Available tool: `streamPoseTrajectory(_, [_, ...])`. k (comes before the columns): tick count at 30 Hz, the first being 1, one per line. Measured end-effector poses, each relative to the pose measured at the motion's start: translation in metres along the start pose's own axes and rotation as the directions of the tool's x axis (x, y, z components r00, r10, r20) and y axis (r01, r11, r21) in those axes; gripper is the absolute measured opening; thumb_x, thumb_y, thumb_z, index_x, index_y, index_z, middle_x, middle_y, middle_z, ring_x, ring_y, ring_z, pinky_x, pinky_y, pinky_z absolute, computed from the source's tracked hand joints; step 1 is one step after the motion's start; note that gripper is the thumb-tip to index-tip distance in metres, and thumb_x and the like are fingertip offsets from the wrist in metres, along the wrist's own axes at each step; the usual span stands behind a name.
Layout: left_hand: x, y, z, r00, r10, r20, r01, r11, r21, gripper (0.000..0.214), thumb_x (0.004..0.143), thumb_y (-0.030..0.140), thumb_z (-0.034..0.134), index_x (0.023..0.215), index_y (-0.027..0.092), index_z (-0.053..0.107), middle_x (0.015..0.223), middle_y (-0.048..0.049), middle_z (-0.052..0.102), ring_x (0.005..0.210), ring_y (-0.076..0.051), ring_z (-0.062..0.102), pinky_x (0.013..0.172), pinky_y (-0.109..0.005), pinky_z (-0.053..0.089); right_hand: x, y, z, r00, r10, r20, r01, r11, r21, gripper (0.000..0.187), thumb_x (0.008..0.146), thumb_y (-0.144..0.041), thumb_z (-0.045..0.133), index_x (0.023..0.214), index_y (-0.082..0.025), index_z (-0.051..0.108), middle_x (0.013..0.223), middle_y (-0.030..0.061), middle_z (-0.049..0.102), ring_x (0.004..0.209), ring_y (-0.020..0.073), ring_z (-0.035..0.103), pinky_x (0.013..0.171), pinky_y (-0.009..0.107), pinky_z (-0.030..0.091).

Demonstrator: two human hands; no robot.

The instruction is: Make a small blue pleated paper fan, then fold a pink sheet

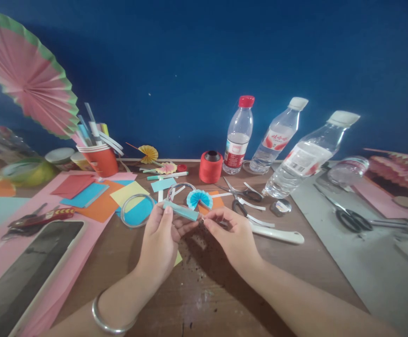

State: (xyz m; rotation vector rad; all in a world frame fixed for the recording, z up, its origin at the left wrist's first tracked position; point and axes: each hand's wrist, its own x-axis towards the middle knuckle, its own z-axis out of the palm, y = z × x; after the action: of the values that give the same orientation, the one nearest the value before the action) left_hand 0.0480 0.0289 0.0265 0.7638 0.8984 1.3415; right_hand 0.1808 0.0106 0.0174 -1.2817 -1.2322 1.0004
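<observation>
My left hand is closed round a folded light-blue paper strip, thumb pressing on top. My right hand pinches the strip's right end with fingertips together. Both hands hover over a brown table. Just behind them lies a small blue pleated paper fan on an orange scrap. A silver bangle circles my left wrist.
Scissors and a white-handled tool lie right of my hands. Three water bottles and a red thread spool stand behind. Coloured paper sheets, a tape ring, a red pen cup and a phone sit left. More scissors lie far right.
</observation>
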Motion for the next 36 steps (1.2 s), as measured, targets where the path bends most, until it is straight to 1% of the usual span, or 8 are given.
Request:
streamPoseTrajectory(4, [0.0001,-0.0026,-0.0029,0.999,0.041,0.006,-0.041,0.999,0.011,0.014,0.081,0.033,0.050,0.086,0.021,0.048,0.082,-0.0031,0.065,0.078,-0.019,0.064,0.072,-0.039,0.051,0.0003,0.0009,0.0000,1.000,0.013,-0.001,-0.013,1.000,-0.010,0.009,0.072,-0.025,0.057,0.073,-0.018,0.062,0.071,0.0008,0.063,0.062,0.0134,0.055,0.061,0.026,0.045])
streamPoseTrajectory(9, [0.0009,-0.0060,-0.0064,0.997,0.079,-0.019,-0.078,0.996,0.042,0.014,0.082,0.033,0.049,0.088,0.020,0.049,0.085,-0.0044,0.065,0.083,-0.019,0.063,0.074,-0.038,0.050,-0.0002,-0.0008,-0.0004,1.000,0.008,0.018,-0.008,0.999,-0.042,0.009,0.074,-0.024,0.056,0.073,-0.018,0.062,0.071,0.0001,0.062,0.063,0.0127,0.054,0.061,0.024,0.043])
streamPoseTrajectory(15, [-0.0001,-0.0070,-0.0076,0.996,0.087,-0.031,-0.085,0.993,0.079,0.013,0.083,0.034,0.048,0.089,0.022,0.050,0.083,-0.0041,0.065,0.083,-0.020,0.063,0.073,-0.037,0.051,-0.0025,-0.0024,-0.0003,0.999,-0.023,0.026,0.025,0.997,-0.074,0.008,0.074,-0.024,0.056,0.074,-0.019,0.062,0.077,0.0011,0.062,0.071,0.0142,0.057,0.065,0.025,0.043])
streamPoseTrajectory(20, [-0.0003,-0.0075,-0.0084,0.996,0.084,-0.030,-0.080,0.992,0.102,0.015,0.082,0.035,0.049,0.089,0.022,0.051,0.083,-0.0049,0.064,0.083,-0.021,0.063,0.072,-0.038,0.051,-0.0035,-0.0015,-0.0004,0.998,-0.023,0.054,0.028,0.996,-0.082,0.008,0.075,-0.022,0.055,0.076,-0.019,0.062,0.079,0.0013,0.063,0.074,0.0141,0.057,0.068,0.025,0.044])
streamPoseTrajectory(25, [-0.0018,-0.0059,-0.0072,0.998,0.064,-0.013,-0.061,0.986,0.154,0.018,0.084,0.037,0.046,0.092,0.021,0.049,0.085,-0.0046,0.065,0.084,-0.021,0.062,0.074,-0.040,0.050,-0.0024,-0.0018,0.0002,0.997,-0.018,0.076,0.024,0.997,-0.079,0.009,0.074,-0.019,0.055,0.077,-0.018,0.063,0.082,0.0018,0.063,0.077,0.0142,0.058,0.071,0.025,0.044])
streamPoseTrajectory(31, [-0.0038,-0.0048,-0.0063,0.998,0.069,0.000,-0.068,0.977,0.200,0.019,0.083,0.038,0.047,0.091,0.020,0.047,0.084,-0.0043,0.064,0.081,-0.020,0.063,0.071,-0.036,0.051,-0.0011,-0.0015,0.0010,0.996,-0.023,0.080,0.030,0.996,-0.085,0.009,0.073,-0.019,0.056,0.077,-0.019,0.063,0.082,0.0014,0.063,0.078,0.0144,0.057,0.073,0.026,0.043])
streamPoseTrajectory(36, [-0.0060,-0.0054,-0.0067,0.998,0.060,0.007,-0.060,0.963,0.262,0.020,0.082,0.038,0.048,0.090,0.020,0.046,0.085,-0.0041,0.064,0.081,-0.019,0.062,0.068,-0.032,0.051,-0.0034,-0.0015,0.0007,0.997,0.008,0.077,-0.003,0.997,-0.071,0.008,0.073,-0.020,0.056,0.078,-0.019,0.063,0.083,0.0014,0.063,0.079,0.0150,0.057,0.074,0.027,0.043])
